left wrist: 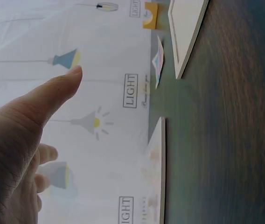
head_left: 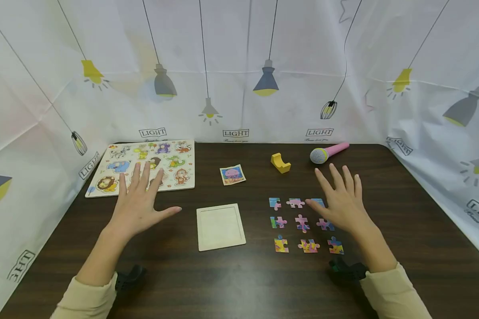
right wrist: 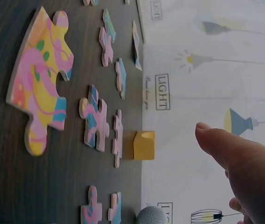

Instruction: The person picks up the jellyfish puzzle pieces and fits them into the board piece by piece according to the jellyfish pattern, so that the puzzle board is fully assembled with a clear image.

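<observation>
Nine spaced puzzle pieces [head_left: 302, 223] lie near the tray's edge [head_left: 240, 225]

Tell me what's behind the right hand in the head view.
A blue part of one puzzle piece shows past the right hand; the rest, covered, can't be seen there.

Head camera: high, facing forward-down across table [head_left: 239, 288]. Wrist cameras: low, turned sideways; right close to puzzle pieces [right wrist: 44, 79]; both catch yellow block [right wrist: 144, 146].
</observation>
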